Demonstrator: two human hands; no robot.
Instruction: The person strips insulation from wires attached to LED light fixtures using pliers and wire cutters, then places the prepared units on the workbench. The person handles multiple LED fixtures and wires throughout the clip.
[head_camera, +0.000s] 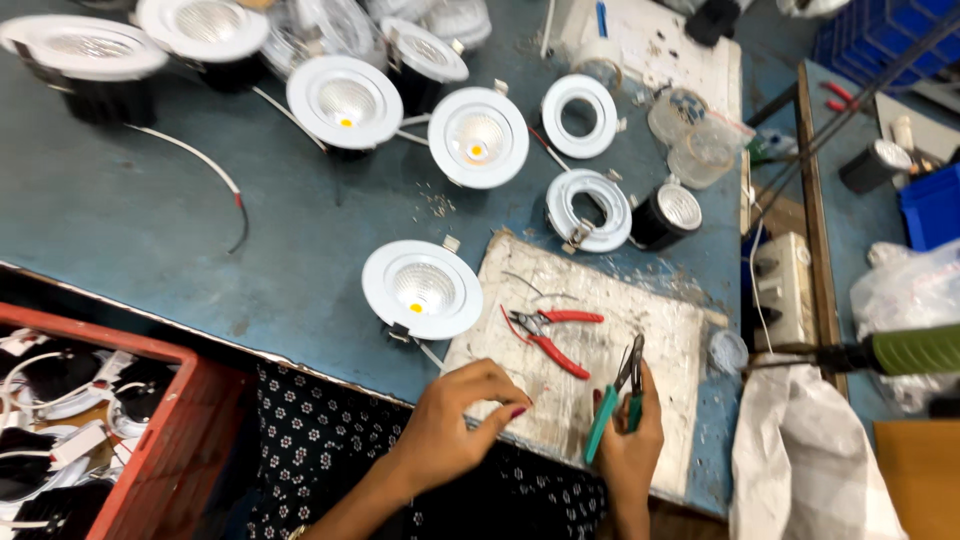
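Pliers with green handles (618, 400) stand gripped in your right hand (632, 440), fingers wrapped round the grips, tips pointing up over the near edge of the worn white work board (600, 350). Your left hand (455, 420) rests at the board's near left corner, fingertips pinched narrow together; you cannot tell whether anything small sits between them. On the board, just above both hands, lie red-handled cutters (550, 333). Touching the board's left edge is a white round downlight (422, 288) with a wire trailing toward your left hand. Beyond the board's far edge sit two bare white trim rings (588, 208), a black lamp body (665, 215) and further downlights (478, 137). Far left of the board stands a red crate (165, 430).
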